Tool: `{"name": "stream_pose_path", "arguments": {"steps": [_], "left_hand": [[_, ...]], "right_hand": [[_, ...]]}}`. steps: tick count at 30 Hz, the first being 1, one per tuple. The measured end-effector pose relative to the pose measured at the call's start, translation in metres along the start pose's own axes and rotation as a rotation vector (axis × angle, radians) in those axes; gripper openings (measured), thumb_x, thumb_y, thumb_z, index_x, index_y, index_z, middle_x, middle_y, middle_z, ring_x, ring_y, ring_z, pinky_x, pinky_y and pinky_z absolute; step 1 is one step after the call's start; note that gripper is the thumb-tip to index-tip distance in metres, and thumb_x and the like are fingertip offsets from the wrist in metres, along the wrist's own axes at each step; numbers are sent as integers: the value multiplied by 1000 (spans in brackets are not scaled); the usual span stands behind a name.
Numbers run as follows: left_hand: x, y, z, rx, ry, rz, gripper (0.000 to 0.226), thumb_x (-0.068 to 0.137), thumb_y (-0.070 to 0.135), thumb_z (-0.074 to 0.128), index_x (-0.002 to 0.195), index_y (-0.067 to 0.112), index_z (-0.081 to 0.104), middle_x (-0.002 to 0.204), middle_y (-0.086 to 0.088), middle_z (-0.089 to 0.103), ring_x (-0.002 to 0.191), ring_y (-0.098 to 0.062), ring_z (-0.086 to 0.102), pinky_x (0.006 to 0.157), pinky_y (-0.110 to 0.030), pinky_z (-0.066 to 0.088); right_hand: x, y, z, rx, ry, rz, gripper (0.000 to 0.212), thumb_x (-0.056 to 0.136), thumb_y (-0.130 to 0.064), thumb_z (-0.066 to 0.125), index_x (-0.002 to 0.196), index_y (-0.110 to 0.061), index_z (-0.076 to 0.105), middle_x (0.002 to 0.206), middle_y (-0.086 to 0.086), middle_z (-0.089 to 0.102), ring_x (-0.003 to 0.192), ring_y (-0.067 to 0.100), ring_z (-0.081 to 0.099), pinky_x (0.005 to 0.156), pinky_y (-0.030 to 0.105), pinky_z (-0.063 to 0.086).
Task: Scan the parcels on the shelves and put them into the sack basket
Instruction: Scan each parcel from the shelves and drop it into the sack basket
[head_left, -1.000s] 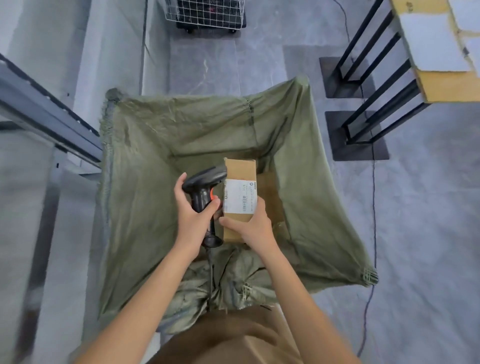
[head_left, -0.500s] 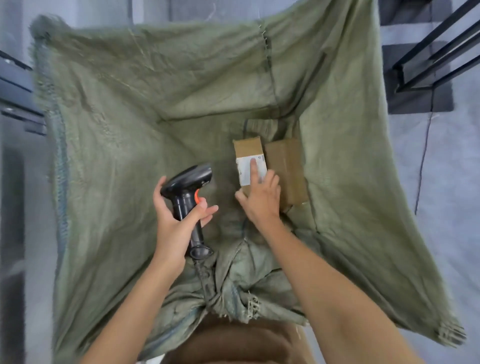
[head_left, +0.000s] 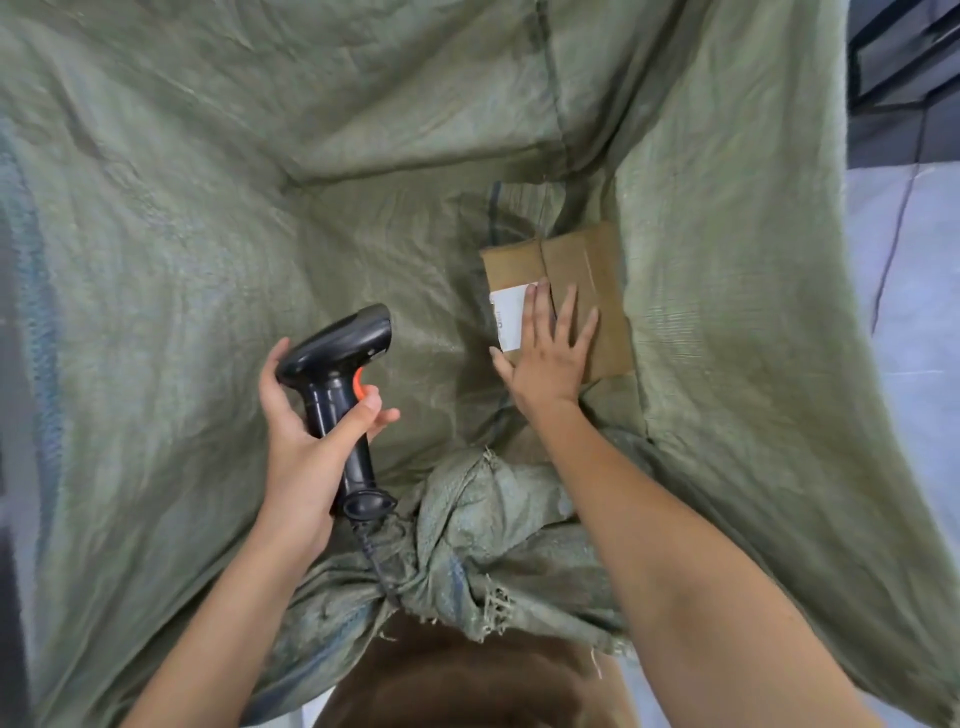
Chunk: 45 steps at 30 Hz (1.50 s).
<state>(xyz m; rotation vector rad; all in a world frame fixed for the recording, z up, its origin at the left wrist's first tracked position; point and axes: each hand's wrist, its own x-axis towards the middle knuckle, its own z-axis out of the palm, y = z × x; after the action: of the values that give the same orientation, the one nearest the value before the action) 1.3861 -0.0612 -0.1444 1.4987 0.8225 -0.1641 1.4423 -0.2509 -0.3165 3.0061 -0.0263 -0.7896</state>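
Observation:
The green woven sack basket (head_left: 208, 234) fills the view, its mouth wide. At its bottom right lie two brown cardboard parcels side by side: a narrow one with a white label (head_left: 506, 275) and a plain one (head_left: 597, 280) to its right. My right hand (head_left: 548, 348) rests flat on both parcels with straight, spread fingers. My left hand (head_left: 306, 431) grips the handle of a black barcode scanner (head_left: 337, 358) with an orange trigger, held above the sack's bottom left of the parcels.
The scanner's cable (head_left: 379, 561) runs down over the bunched sack edge (head_left: 483, 530) near my body. A black metal shelf frame (head_left: 904, 57) shows at the top right, above grey floor (head_left: 919, 312).
My right hand lowered the labelled parcel from beside the scanner into the sack next to the plain parcel, and its fingers now lie flat. My head leaned closer into the sack.

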Motion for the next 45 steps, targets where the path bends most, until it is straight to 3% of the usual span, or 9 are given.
{"name": "stream_pose_path", "arguments": {"steps": [11, 17, 19, 22, 27, 31, 37, 42, 45], "left_hand": [[-20, 28, -12, -71, 24, 76, 82, 92, -10, 64, 147, 39, 29, 106, -3, 69, 81, -15, 74, 83, -32, 62], [-58, 41, -26, -116, 155, 244, 85, 91, -12, 65, 150, 36, 27, 105, 4, 69, 87, -11, 72, 78, -29, 62], [-85, 43, -31, -94, 196, 316, 83, 92, -7, 67, 145, 45, 29, 97, 6, 74, 83, -13, 75, 81, -29, 61], [-140, 37, -38, -70, 345, 418, 83, 91, -2, 71, 137, 55, 32, 96, 5, 75, 78, -18, 76, 82, -26, 59], [-241, 14, -52, -148, 608, 553, 86, 89, -12, 68, 143, 43, 32, 111, -8, 64, 85, -12, 71, 76, -23, 59], [-323, -8, -79, -131, 806, 588, 85, 91, -8, 67, 146, 43, 28, 104, -7, 68, 78, -17, 71, 78, -26, 60], [-442, -67, -116, -109, 1118, 539, 84, 94, 5, 69, 137, 66, 29, 113, -4, 70, 77, -14, 73, 75, -11, 53], [-555, -143, -130, -168, 1387, 435, 87, 92, 6, 71, 135, 68, 28, 120, -6, 69, 95, -16, 72, 84, -30, 59], [-615, -196, -133, -230, 1545, 403, 87, 91, 1, 71, 141, 58, 28, 100, 9, 72, 83, -15, 72, 85, -27, 58]], "right_hand": [[-52, 12, -70, 230, -25, -73, 80, 103, -58, 28, 159, -18, -12, 167, 11, -13, 154, 29, -12, 121, 53, -8], [-96, 13, -120, 230, 50, -320, 72, 105, -51, 31, 160, -22, -6, 168, 7, -9, 155, 26, -12, 123, 49, -7], [-110, 13, -143, 217, 89, -410, 71, 106, -51, 30, 160, -23, -7, 169, 6, -8, 155, 25, -10, 124, 47, -5], [-138, 10, -178, 200, 141, -599, 70, 106, -50, 28, 160, -23, -8, 168, 4, -10, 155, 23, -11, 123, 45, -6], [-204, 5, -218, 192, 253, -936, 69, 106, -49, 32, 161, -21, 0, 169, 3, -5, 155, 22, -9, 123, 45, -6], [-280, -20, -228, 201, 279, -1216, 69, 106, -47, 36, 160, -20, 4, 169, 3, -1, 155, 22, -7, 124, 44, -3], [-404, -71, -193, 142, 226, -1585, 69, 106, -45, 37, 161, -21, 3, 169, 1, -2, 155, 18, -8, 122, 37, -11], [-521, -91, -134, 16, 160, -1824, 68, 106, -45, 36, 161, -20, 4, 169, 2, -2, 155, 21, -7, 125, 43, -5], [-595, -93, -90, 16, 95, -1902, 68, 106, -45, 35, 161, -20, 3, 168, 2, -2, 155, 22, -8, 120, 37, -12]]}}
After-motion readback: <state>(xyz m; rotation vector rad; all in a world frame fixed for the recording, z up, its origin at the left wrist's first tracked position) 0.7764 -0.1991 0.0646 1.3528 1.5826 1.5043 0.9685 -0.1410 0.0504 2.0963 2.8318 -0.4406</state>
